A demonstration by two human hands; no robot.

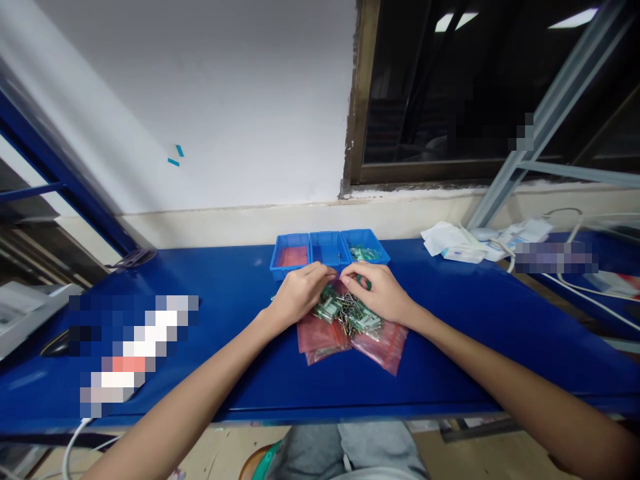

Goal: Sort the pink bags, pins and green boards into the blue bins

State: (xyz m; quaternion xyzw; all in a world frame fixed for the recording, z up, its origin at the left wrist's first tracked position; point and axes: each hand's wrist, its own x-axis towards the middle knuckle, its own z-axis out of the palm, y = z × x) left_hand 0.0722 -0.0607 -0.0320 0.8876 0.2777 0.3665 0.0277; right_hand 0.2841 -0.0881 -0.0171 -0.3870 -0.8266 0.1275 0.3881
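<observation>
My left hand [303,288] and my right hand [380,288] meet over a heap in the middle of the table, fingertips nearly touching. Both are closed in a pinch; what lies between the fingers is too small or hidden to make out. Beneath them spreads a pile of thin metal pins [347,312] with small pale-green pieces [327,308] in clear wrapping. Pink zip bags [385,350] lie flat under the pile and stick out toward me on both sides. A bit of pink film shows just behind the fingertips.
Behind my hands stand three joined blue bins: the left bin [274,261] holds pink bags, the right bin [383,252] green packets. White packets [453,243] and cables lie at the back right. A blurred-out strip [150,340] and a dark mouse-like object [56,345] are at left.
</observation>
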